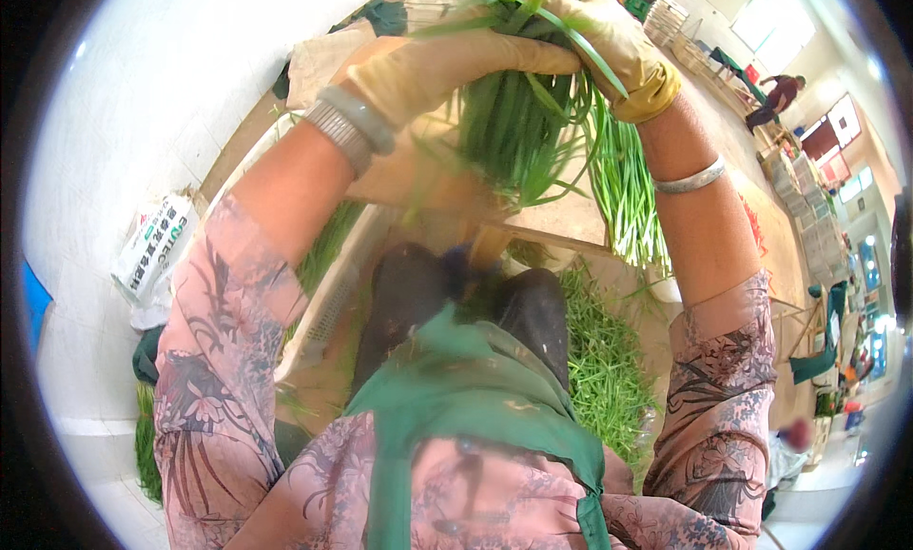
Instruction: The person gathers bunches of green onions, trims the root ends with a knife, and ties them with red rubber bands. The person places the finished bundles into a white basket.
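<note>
A thick bunch of long green leaves, which look like garlic chives (pixel 518 136), hangs between my hands above the table (pixel 566 212). Its lower ends are blurred and fan out toward me. My left hand (pixel 466 63), in a cream rubber glove, reaches across the bunch with its fingers closed round it. From the right, my right hand (pixel 635 60), gloved alike, grips the same bunch near the picture's top edge; leaves partly cover its fingers. Beside the bunch, more chives with pale stalks (pixel 628 193) lie on the tabletop, below my right wrist.
A pale plastic crate (pixel 319 317) holding greens stands left of my knees. Loose green leaves (pixel 604 360) heap up right of my legs. A white printed sack (pixel 157 245) lies on the left floor. One person (pixel 782 95) bends far right; another (pixel 789 450) is lower right.
</note>
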Tool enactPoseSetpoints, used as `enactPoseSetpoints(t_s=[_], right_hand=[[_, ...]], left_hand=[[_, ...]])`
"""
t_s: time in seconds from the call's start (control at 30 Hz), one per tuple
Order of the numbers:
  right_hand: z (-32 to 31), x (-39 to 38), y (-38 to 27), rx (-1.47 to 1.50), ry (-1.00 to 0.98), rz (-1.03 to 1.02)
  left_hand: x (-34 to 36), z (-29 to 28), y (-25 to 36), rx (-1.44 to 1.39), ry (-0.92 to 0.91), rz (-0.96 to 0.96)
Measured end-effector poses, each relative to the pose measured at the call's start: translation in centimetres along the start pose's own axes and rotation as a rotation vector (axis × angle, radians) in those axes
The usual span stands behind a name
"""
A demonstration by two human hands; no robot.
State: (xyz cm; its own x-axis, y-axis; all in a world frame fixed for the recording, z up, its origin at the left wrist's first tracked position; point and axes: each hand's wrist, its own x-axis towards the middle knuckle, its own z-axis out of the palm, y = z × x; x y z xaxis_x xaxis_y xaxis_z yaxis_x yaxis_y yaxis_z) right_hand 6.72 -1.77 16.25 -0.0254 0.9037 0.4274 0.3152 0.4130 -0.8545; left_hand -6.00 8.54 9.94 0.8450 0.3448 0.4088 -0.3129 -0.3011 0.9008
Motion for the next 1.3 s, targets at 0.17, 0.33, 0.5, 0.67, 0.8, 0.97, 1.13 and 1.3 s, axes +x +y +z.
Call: enactPoseSetpoints(t_s=[0.17,0.33,0.5,0.67,0.8,0.97,1.13,1.3], right_hand=[[-5.3,2.7,1.4,-0.039,-0.165,-0.308],[-4.4,3.3,-1.2,0.087,-0.093,-0.025],[-4.3,2.8,-2.4,-0.09,-0.093,-0.16],[-4.2,-4.6,-7.7,-0.305,-0.161,-0.261],[-3.5,-11.0,-2.7,-0.15,0.257,-0.403],[-1.8,-22.8,7.7,-0.435,0.233,0.141],[1.7,-21.0,9.9,-0.679,0.387,0.03],[4.3,-18.2,10.1,-0.42,0.473,-0.275]], left_hand=[[3.4,0.7,1.7,0.078,-0.104,0.146],[5.3,0.2,1.1,0.11,-0.019,0.133],[6.2,1.0,0.4,0.159,0.003,0.269],[4.8,-1.1,-0.3,-0.169,0.029,0.122],[1.3,-2.8,0.8,-0.409,0.219,0.235],[-1.8,-3.6,1.0,-0.75,0.124,0.285],[-3.5,-2.6,0.8,-0.847,0.031,0.289],[-3.8,-0.2,1.6,-0.846,0.053,0.288]])
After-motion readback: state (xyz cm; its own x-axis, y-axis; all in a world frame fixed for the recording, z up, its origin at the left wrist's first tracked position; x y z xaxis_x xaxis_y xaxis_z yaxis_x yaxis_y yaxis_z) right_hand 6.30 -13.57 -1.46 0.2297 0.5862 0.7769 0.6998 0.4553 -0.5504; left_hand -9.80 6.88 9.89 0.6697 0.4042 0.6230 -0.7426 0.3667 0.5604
